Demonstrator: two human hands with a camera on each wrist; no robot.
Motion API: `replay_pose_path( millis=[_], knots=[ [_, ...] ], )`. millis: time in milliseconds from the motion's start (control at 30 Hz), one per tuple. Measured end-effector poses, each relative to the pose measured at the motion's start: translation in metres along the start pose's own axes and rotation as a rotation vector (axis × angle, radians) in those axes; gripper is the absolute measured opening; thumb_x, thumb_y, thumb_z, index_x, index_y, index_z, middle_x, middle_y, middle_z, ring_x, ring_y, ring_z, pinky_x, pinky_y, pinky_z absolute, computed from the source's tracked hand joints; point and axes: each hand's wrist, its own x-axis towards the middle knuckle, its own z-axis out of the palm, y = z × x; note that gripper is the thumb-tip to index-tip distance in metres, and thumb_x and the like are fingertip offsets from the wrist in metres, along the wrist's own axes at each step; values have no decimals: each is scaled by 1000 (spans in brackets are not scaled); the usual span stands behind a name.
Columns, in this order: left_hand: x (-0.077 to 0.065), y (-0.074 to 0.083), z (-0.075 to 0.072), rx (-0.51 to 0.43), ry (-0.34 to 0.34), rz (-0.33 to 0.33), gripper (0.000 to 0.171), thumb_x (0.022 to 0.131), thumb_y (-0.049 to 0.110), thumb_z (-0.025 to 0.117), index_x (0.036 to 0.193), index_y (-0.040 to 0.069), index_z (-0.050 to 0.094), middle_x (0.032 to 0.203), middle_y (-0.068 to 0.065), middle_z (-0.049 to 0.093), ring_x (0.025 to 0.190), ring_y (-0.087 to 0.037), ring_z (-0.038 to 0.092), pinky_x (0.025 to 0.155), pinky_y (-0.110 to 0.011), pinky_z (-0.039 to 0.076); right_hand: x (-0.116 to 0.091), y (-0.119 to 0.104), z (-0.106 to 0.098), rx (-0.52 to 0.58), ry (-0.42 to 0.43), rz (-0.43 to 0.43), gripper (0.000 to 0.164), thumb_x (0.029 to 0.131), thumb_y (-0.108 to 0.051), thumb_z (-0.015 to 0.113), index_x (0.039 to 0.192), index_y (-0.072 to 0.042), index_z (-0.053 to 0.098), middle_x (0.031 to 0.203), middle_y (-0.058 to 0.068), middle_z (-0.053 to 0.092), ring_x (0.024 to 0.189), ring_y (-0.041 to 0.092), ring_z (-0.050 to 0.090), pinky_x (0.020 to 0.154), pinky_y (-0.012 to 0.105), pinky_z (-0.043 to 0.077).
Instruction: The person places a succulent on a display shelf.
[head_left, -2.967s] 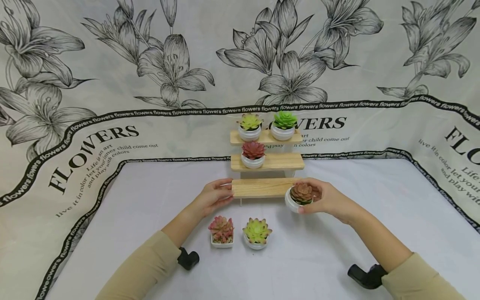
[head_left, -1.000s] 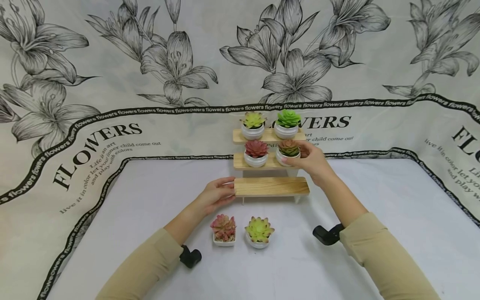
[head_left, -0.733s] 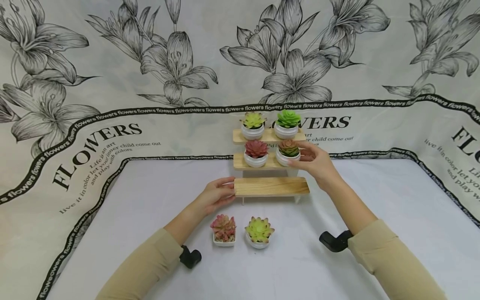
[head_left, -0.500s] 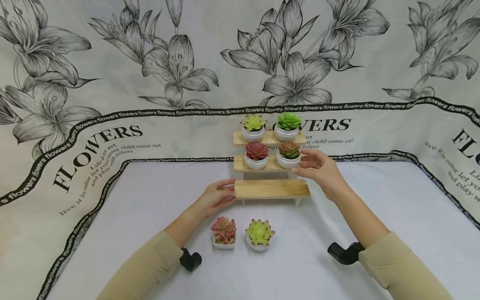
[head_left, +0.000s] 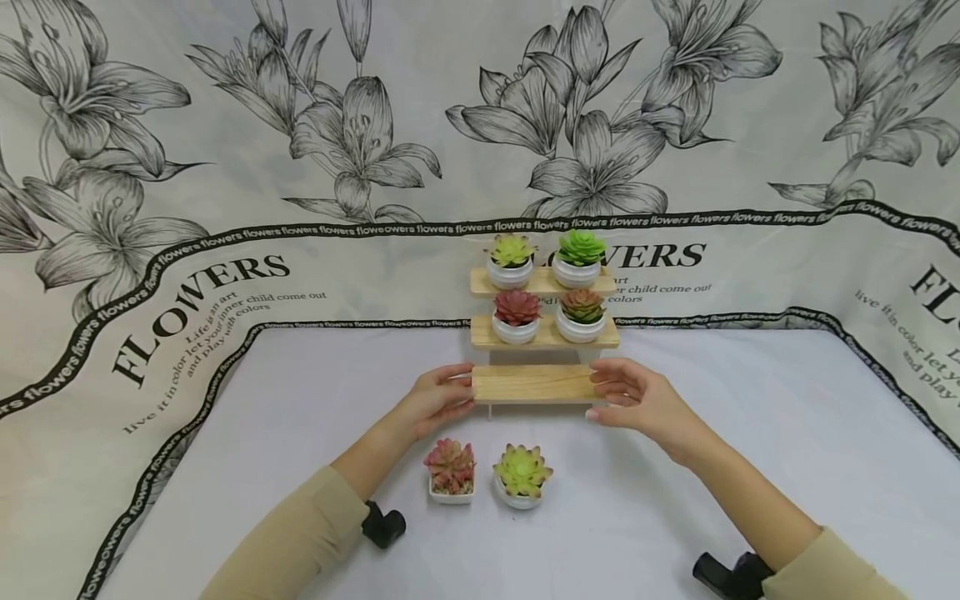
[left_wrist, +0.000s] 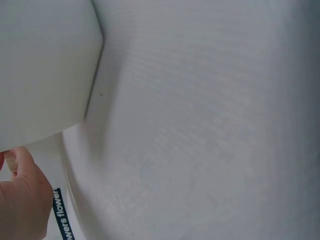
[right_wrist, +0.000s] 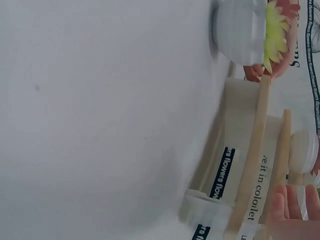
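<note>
My left hand point(head_left: 435, 402) grips the left end of a three-tier wooden plant stand point(head_left: 532, 385) at its lowest shelf; the left wrist view also shows this hand point(left_wrist: 25, 197). Over that shelf's right end is my right hand point(head_left: 637, 404), fingers spread loosely with nothing held. On the middle shelf sit a dark red succulent point(head_left: 516, 315) and a brownish-green succulent point(head_left: 581, 314), both in round white pots. In front of the stand are a pink succulent point(head_left: 452, 471) in a square white pot and a lime succulent point(head_left: 522, 477) in a round one.
The top shelf carries a yellow-green succulent point(head_left: 511, 260) and a bright green succulent point(head_left: 579, 257). A flower-printed cloth point(head_left: 360, 275) hangs behind the white table point(head_left: 315, 367). Black wrist mounts point(head_left: 384, 525) sit by both sleeves.
My right hand set the brownish-green succulent on the middle shelf's right side, let go, and came down to the lowest shelf's right end. My left hand stays at the stand.
</note>
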Motion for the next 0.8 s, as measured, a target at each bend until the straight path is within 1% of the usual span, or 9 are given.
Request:
replay_pose_path(
  millis=[33,167,267,333,433,633,800],
  knots=[
    [0,0,0,-1,1,0,51,86,-13,51,135,-5,41,104,-12,55,80,-12,58,72,-24,54,-2,2,2,1,-19,-4,68,78,-10,75,134,5,39,128,24,45,113,28,49,93,25,46],
    [2,1,1,-1,-3,1,51,86,-13,51,135,-5,42,105,-12,56,80,-12,59,73,-24,54,-9,11,12,15,-93,1,69,77,-9,75,134,5,39,130,24,45,117,34,47,98,33,44],
    [3,0,2,1,-10,4,51,86,-13,51,135,-5,42,107,-13,56,80,-13,59,74,-25,54,-13,17,18,33,-133,9,69,77,-9,75,133,6,39,130,26,44,117,41,43,99,42,42],
    [4,0,2,1,-12,6,51,86,-13,52,135,-5,42,107,-14,56,80,-13,59,75,-25,54,-15,20,22,48,-156,19,69,77,-8,75,133,6,39,129,26,44,117,41,43,99,46,40],
    [4,0,2,3,-10,9,51,86,-13,51,135,-5,42,109,-14,55,80,-13,59,76,-26,54,-17,24,27,50,-191,24,69,76,-8,75,133,7,39,127,26,45,115,40,44,97,45,42],
    [3,-1,0,13,-15,23,51,86,-13,51,135,-6,41,115,-18,54,82,-13,59,77,-26,54,-17,33,39,43,-259,19,70,74,-7,77,132,6,41,124,25,48,111,37,48,93,35,46],
    [0,-2,0,17,-11,24,51,86,-13,51,135,-6,41,113,-17,55,81,-13,60,76,-25,54,-17,35,50,43,-298,32,70,72,-6,78,131,6,43,122,21,50,110,34,49,91,30,46]
  ],
)
